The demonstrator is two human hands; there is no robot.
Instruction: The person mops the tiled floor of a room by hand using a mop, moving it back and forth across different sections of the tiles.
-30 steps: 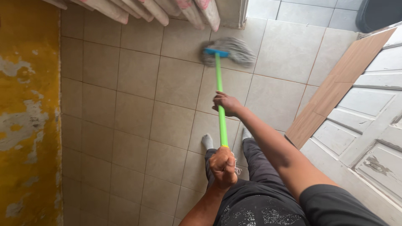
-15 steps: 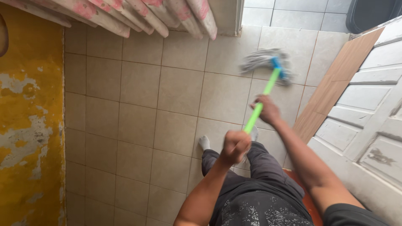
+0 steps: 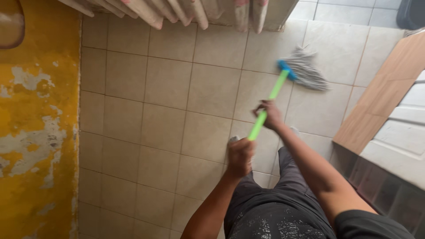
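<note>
Left hand [image 3: 239, 156] wrapped around the top end of the bright green plastic mop handle [image 3: 267, 106], right hand [image 3: 268, 114] gripping mid-shaft — split grip for leverage. Grey string mop head [image 3: 307, 71] pressed on beige floor tiles [image 3: 168, 115], up-right near the door.

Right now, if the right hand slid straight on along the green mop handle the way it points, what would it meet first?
The right hand would likely meet the blue clamp where the green mop handle ends, then the grey string mop head; the handle between looks free.
</note>
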